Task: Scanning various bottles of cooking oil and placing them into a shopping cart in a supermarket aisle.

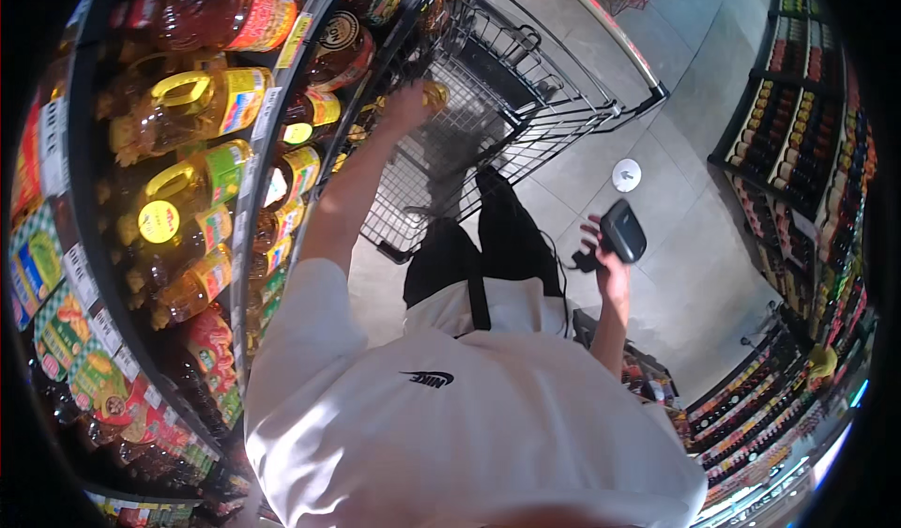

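My left hand (408, 109) reaches over the wire basket of a shopping cart (405, 193), beside the lower shelf. Its fingers are closed around a small golden-yellow container (436, 96), mostly hidden by the hand. On the other side, my right hand (611, 264) is held out over the floor with a dark, rounded-edged device (624, 231) in it. Some fingers spread out behind that device. A thin black cable (559, 257) runs along my hip near the right wrist.
Shelves on the left hold large oil bottles (211, 102) behind price strips (266, 112). The cart's handle (612, 24) lies at the upper right. A round arrow sticker (626, 175) marks the tiled floor (676, 197). Racks of bottles (764, 134) line the right.
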Available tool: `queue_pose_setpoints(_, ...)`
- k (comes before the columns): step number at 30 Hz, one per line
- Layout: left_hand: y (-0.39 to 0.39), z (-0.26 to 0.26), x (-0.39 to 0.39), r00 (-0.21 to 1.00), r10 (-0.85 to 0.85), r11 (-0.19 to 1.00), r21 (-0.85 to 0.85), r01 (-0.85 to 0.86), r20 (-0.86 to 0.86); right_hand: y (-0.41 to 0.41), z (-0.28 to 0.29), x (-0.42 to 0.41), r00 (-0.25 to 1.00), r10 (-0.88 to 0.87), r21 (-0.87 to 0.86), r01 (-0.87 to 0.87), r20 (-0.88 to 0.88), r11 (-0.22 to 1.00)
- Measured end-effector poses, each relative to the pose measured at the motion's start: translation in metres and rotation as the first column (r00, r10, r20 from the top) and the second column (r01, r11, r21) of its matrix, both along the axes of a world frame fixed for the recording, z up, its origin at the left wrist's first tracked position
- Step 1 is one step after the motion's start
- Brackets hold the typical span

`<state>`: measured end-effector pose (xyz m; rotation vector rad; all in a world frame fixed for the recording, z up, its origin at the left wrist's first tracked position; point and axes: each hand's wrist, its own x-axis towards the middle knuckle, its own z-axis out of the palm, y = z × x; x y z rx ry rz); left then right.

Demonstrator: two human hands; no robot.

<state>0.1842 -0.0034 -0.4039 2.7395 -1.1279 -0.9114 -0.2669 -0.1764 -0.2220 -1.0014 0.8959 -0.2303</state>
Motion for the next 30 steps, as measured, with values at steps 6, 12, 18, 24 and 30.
queue_pose_setpoints(6, -0.065, -0.062, 0.038, 0.991, 0.136, 0.991, 0.016, -0.137, 0.009, -0.001, -0.019, -0.042, 0.972, -0.007, 0.062, 0.022, -0.236, 0.998)
queue_pose_setpoints(12, -0.098, -0.099, 0.057, 0.958, 0.281, 0.959, -0.053, -0.278, 0.051, 0.009, -0.037, -0.058, 0.843, 0.082, 0.062, -0.057, -0.531, 0.996)
queue_pose_setpoints(18, -0.081, -0.120, 0.045, 0.900, 0.410, 0.904, -0.197, -0.379, 0.151, 0.022, -0.034, -0.053, 0.811, 0.145, -0.025, -0.193, -0.567, 0.981)
queue_pose_setpoints(24, 0.018, -0.064, -0.011, 0.900, 0.434, 0.804, -0.473, -0.361, 0.049, 0.045, -0.009, -0.007, 0.859, 0.242, 0.052, -0.245, -0.451, 0.968)
queue_pose_setpoints(30, 0.203, 0.047, -0.133, 0.705, 0.670, 0.540, -0.500, -0.678, -0.232, 0.107, 0.002, 0.035, 0.966, 0.203, -0.072, -0.216, -0.158, 0.974)
